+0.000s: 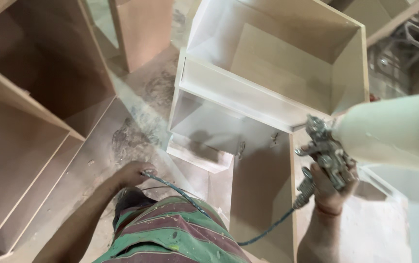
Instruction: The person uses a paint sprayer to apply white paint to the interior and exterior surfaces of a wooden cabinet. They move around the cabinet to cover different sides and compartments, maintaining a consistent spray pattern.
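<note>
A: Right hand (330, 187)?
B: Clenched on a metal spray gun (327, 152), right of centre, near side. Its pale cup (389, 132) is blurred and sticks out to the right, above the hand. Nozzle faces left toward the cabinet (268, 83).

A: Left hand (134, 174)?
B: Near, left of centre, low by the floor (136, 122). Fingers curled round a blue hose (190, 199). The hose runs from that hand across the striped shirt (170, 234) and back up to the bottom of the gun.

A: Cabinet?
B: Open box carcass, far centre. Upper compartment is white along its left wall and front edge, bare board inside. Lower compartment is white on its left part, and a brown panel (263, 195) comes near, just left of the gun hand.

A: Labels, packages?
B: None legible.

A: Surroundings?
B: Floor is dusty, with white overspray around the cabinet base. Bare brown shelving units (29, 122) on the left, another brown panel (144, 29) far left of centre. White painted piece (404, 185) at the right edge, under the cup. Dark clutter in the far right corner, too blurred to tell.
</note>
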